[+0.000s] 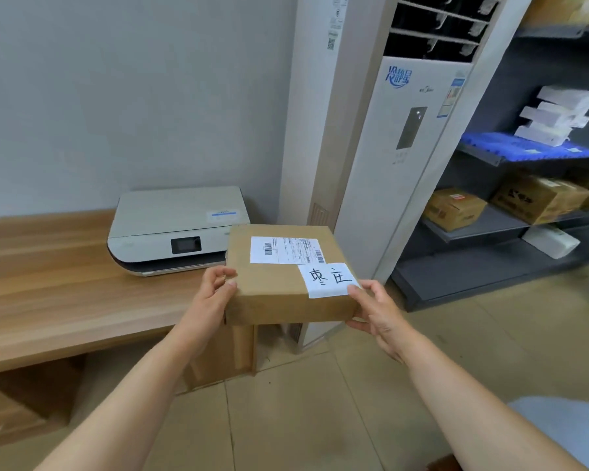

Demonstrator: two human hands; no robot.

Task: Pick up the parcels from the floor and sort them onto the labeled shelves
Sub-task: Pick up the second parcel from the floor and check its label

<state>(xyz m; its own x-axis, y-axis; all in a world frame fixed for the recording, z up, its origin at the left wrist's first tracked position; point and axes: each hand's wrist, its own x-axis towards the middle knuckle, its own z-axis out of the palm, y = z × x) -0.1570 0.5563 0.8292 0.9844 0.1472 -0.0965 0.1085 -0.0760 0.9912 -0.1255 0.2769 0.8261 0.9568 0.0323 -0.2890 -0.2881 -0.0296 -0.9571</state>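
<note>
A flat brown cardboard parcel (276, 283) is held level in front of me, above the floor. It carries a printed shipping label and a white handwritten label near its front right corner. My left hand (211, 297) grips its left front corner with the thumb on top. My right hand (374, 311) grips its right front corner, thumb on the handwritten label. The dark grey shelves (483, 229) stand to the right, holding brown boxes, white boxes and a blue tray.
A wooden desk (65, 294) at the left carries a white printer (170, 229). A tall white air conditioner (388, 158) stands between the desk and the shelves. Beige floor tiles (320, 402) lie below my arms.
</note>
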